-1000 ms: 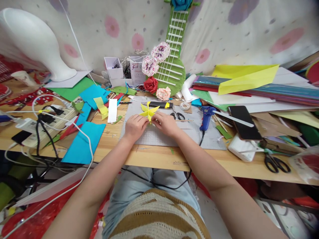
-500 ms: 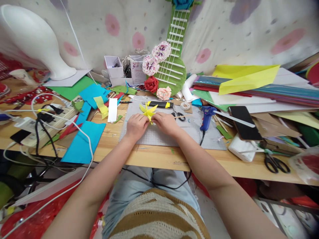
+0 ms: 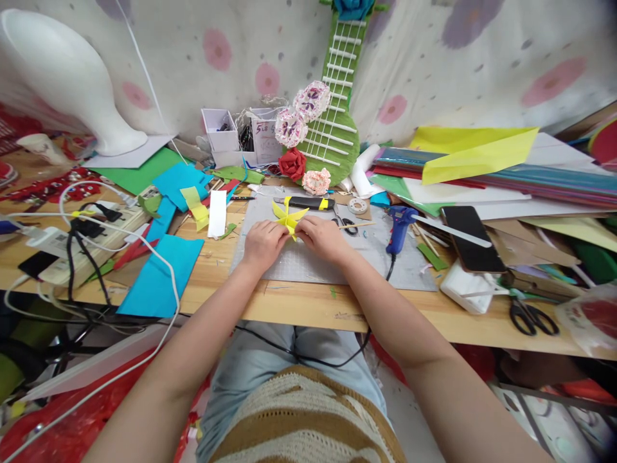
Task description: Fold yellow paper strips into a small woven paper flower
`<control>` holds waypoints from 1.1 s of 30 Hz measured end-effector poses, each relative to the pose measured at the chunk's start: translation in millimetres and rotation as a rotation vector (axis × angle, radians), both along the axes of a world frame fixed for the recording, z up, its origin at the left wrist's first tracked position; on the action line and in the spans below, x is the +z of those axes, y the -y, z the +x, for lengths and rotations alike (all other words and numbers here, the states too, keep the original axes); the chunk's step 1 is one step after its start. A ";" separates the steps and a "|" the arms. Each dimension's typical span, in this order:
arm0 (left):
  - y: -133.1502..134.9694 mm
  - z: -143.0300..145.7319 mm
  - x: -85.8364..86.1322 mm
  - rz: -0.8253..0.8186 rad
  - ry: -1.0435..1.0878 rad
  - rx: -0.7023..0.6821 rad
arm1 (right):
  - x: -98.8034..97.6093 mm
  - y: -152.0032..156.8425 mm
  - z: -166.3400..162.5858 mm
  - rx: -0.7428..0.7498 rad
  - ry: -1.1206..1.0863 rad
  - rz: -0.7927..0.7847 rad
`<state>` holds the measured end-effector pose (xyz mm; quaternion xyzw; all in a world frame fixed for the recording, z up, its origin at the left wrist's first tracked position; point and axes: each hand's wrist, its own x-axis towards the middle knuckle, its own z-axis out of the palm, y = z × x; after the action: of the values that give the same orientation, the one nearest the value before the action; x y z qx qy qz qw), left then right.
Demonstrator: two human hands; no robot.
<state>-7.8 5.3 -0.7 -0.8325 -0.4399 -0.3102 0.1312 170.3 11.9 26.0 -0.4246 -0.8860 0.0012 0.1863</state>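
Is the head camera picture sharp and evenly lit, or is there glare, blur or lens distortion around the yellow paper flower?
Head view: the light is soft and even, with no hard shadows or glare on the grey mat. The yellow paper flower, pinched between the left hand and right hand, looks sharp. The wide lens makes the forearms widen strongly toward the bottom corners.

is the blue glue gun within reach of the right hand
Probably yes: the glue gun lies beside the right hand, only small scissors between, but that hand is holding the yellow paper flower.
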 end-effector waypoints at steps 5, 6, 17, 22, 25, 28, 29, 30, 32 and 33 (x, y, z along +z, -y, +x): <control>0.7 2.2 -1.6 -0.026 0.013 0.038 | -1.2 -1.3 0.0 -0.021 0.011 -0.027; 0.8 2.7 -2.0 -0.027 0.011 0.041 | -1.3 -1.5 0.0 -0.021 0.012 -0.027; 1.9 2.5 -0.6 0.066 0.000 0.051 | -1.0 -4.7 1.1 -0.023 0.001 -0.038; 1.2 1.3 -0.4 0.092 0.025 0.038 | -1.8 -4.3 4.1 0.013 -0.029 -0.031; 0.7 0.7 0.2 0.101 0.028 0.018 | -3.1 -4.2 5.2 0.033 -0.040 0.001; 0.9 0.7 0.9 0.092 0.021 0.016 | -4.2 -5.2 5.3 0.031 -0.050 0.019; 1.2 1.0 0.9 0.085 0.021 0.021 | -4.4 -5.6 5.2 0.031 -0.062 0.018; 1.5 1.6 0.6 0.076 0.025 0.028 | -4.6 -6.0 5.2 0.031 -0.078 0.016; 2.0 3.6 -0.3 0.049 0.048 0.050 | -5.0 -6.5 5.2 0.028 -0.111 0.008; 2.0 5.2 -1.0 0.034 0.066 0.066 | -5.4 -6.6 5.1 0.026 -0.124 0.002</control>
<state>-2.7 3.3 -1.7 -0.8043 -0.4661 -0.3405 0.1409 175.4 18.6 20.7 -0.4121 -0.8781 0.0288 0.2414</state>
